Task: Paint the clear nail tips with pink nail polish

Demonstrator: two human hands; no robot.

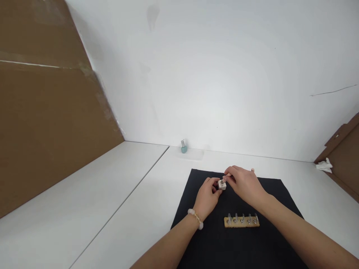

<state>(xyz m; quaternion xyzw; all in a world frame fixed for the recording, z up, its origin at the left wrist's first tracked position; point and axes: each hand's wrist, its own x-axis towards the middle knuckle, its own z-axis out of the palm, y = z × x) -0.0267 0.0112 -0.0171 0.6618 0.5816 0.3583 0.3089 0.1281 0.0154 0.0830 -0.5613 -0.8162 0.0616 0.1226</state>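
My left hand point(206, 198) grips a small white square block point(221, 185) from the left, above the black mat point(238, 248). A short metal bolt point(222, 182) stands in the middle of the block, and the fingertips of my right hand point(244, 183) pinch it from the upper right. A pale, thin piece shows behind my right hand, too hidden to name. Below both hands, apart from them, lies a wooden strip point(241, 222) with several upright metal bolts.
A teal bottle with a metal top point(183, 147) stands at the back of the white table point(134, 194). Brown cardboard panels point(56, 130) rise at the left, a white wall stands behind, and a crumpled white cloth point(324, 166) lies at the far right.
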